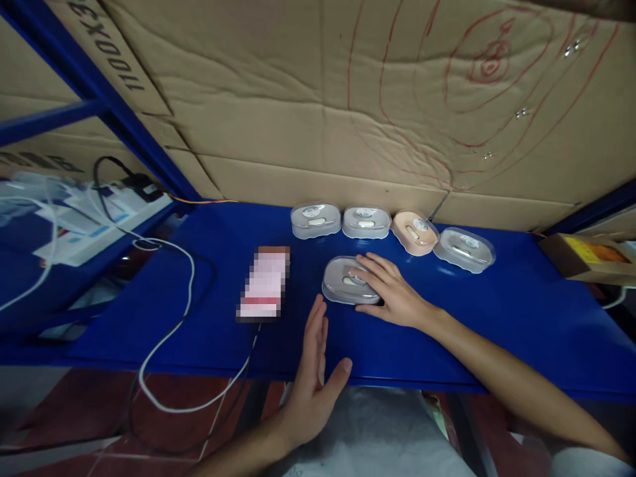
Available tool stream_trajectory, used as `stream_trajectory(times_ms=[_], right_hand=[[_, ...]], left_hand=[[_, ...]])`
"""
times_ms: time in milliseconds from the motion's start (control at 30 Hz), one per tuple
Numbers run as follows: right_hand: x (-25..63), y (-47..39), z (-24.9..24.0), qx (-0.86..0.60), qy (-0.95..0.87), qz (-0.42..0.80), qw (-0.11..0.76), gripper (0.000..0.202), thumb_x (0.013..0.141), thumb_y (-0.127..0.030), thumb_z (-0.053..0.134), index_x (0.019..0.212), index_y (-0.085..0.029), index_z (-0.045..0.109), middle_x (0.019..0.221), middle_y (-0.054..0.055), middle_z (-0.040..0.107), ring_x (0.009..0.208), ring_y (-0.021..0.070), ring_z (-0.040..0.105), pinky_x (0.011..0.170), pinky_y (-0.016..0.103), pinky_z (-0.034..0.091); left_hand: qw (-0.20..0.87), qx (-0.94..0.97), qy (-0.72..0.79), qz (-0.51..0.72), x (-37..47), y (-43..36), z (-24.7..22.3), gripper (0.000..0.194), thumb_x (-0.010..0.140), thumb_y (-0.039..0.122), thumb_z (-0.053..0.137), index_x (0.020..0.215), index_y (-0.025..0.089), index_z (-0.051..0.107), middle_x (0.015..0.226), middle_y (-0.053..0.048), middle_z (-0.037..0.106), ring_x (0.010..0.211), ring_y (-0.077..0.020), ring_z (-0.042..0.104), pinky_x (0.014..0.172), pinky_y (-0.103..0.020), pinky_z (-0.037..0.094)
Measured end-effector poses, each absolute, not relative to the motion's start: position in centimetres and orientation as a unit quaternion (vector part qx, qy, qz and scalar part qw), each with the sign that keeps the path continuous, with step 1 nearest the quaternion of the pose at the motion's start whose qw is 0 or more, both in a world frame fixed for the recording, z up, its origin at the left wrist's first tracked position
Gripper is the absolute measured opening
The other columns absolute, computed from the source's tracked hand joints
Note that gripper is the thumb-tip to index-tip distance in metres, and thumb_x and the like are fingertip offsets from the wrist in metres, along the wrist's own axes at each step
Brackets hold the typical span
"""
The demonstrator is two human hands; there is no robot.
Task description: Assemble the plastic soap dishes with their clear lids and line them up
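A grey oval plastic case (338,281) with a clear domed lid sits in the middle of the blue table. My right hand (392,291) grips its right end, fingers across the lid and thumb along the near side; part of the case is hidden under them. My left hand (315,377) hovers near the table's front edge, just left of and nearer me than the case. It is open, with fingers stretched out and thumb apart, and holds nothing.
Several similar cases line the back, including a grey one (315,220) and a peach one (415,233). A phone (263,285) with a cable (191,278) lies left. A power strip (99,225) is far left; a cardboard box (591,258) stands right. Cardboard (278,99) walls the back.
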State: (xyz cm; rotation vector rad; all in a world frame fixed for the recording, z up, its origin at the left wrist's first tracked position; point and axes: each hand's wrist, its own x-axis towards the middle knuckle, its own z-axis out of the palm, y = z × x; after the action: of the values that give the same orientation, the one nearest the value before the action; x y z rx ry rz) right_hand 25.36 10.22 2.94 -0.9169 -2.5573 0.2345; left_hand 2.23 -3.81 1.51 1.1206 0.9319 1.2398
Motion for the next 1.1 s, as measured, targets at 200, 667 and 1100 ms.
stream_trajectory(times_ms=[200,667,1100], right_hand=[[28.1,13.6,3.2,-0.457,-0.856,0.018,0.241,0.068,0.108,-0.058,0.044,0.168,-0.031,0.027,0.178,0.015,0.02,0.165,0.0372,0.02,0.127,0.069,0.023],[32.2,12.5,4.6,-0.592,-0.79,-0.02,0.159,0.079,0.092,-0.069,0.064,0.152,-0.021,0.047,0.155,0.023,0.05,0.137,0.0477,0.054,0.101,0.068,0.053],[28.0,5.3,10.4,-0.277,-0.902,0.264,0.2,0.085,0.09,-0.049,0.081,0.16,-0.031,0.037,0.165,0.014,0.044,0.153,0.0326,0.046,0.121,0.05,0.049]], left_hand=[[0.592,0.504,0.381,0.5,1.8,-3.4,1.4,0.06,0.105,0.027,0.063,0.158,0.047,0.045,0.179,0.001,0.025,0.166,-0.0281,0.018,0.135,-0.049,0.017],[0.667,0.483,0.355,0.443,1.3,-2.5,2.5,0.048,0.104,0.034,0.064,0.152,0.037,0.055,0.166,-0.008,0.047,0.15,-0.0328,0.048,0.125,-0.051,0.038],[0.775,0.29,0.288,0.481,1.2,-1.6,1.5,0.058,0.099,0.064,0.062,0.147,0.032,0.062,0.153,-0.011,0.062,0.133,-0.0336,0.063,0.109,-0.047,0.051]])
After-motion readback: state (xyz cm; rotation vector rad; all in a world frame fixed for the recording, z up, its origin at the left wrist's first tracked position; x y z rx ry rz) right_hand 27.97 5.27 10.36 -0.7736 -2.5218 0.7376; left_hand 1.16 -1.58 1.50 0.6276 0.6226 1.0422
